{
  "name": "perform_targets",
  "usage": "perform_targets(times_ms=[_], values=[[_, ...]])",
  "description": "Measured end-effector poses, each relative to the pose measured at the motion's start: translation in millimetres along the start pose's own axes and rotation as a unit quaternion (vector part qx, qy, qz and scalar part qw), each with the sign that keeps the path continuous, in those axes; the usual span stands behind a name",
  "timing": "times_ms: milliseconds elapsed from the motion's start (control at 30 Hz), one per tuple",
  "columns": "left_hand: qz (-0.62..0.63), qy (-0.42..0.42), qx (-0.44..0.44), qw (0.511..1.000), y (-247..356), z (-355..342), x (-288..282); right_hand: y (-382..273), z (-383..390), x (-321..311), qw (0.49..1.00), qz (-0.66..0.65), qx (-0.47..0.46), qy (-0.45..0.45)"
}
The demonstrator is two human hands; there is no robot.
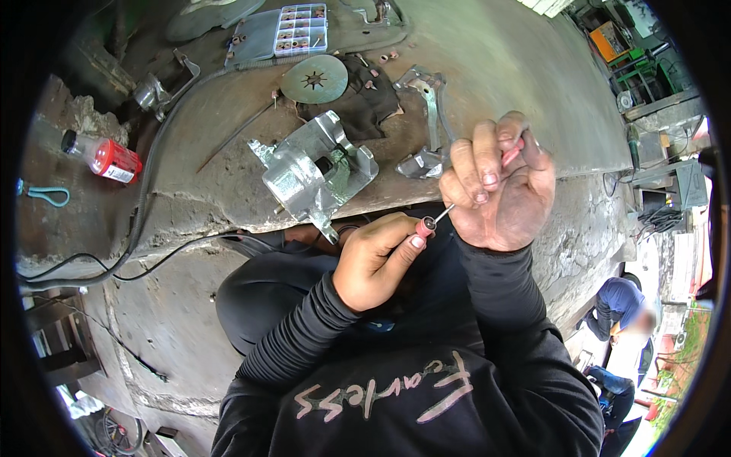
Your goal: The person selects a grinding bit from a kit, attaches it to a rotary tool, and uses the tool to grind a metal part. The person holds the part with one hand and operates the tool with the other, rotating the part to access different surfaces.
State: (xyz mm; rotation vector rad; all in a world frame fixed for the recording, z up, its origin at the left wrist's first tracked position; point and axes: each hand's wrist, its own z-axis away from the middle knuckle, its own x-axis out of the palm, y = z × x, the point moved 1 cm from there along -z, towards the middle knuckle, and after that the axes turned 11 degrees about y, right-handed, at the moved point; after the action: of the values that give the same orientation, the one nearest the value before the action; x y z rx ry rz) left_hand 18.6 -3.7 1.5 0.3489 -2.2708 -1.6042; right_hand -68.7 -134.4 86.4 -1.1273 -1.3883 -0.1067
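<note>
Between the thumb and fingers of my left hand (377, 259) is a small reddish ring-shaped part (426, 226) with a dark centre. My right hand (499, 183) is closed, palm up, round the red handle (512, 154) of a thin-shafted tool like a small screwdriver. Its metal shaft (445, 214) slants down to the ring's face; how deep the tip goes I cannot tell. Just beyond my left hand, a silver brake caliper (293, 179) lies at the edge of the concrete slab. A silver metal bracket (434, 114) rests farther off, beyond my right hand.
A round greenish disc (314, 78) overlaps a dark cloth (354, 110) with small parts on it. Behind stands an open divided plastic box (301, 32). At left lie a red-labelled bottle (106, 156) and a dark hose (148, 179). Another person (620, 305) is at far right.
</note>
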Motion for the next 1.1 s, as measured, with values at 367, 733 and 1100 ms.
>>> perform_targets(times_ms=[367, 733, 1100], values=[[0.024, 0.009, -0.004, 1.0, -5.6, -3.3, 0.3, 1.6, -7.5, -11.3, 0.999, -0.002, 0.005, -0.049], [0.032, 0.013, -0.023, 0.999, -5.7, -2.4, 0.8, 4.9, -9.0, -12.0, 0.999, 0.007, 0.004, -0.038], [0.034, 0.018, -0.034, 0.999, -9.5, -1.0, 1.3, 20.1, -2.4, -9.8, 0.985, 0.106, -0.131, 0.04]])
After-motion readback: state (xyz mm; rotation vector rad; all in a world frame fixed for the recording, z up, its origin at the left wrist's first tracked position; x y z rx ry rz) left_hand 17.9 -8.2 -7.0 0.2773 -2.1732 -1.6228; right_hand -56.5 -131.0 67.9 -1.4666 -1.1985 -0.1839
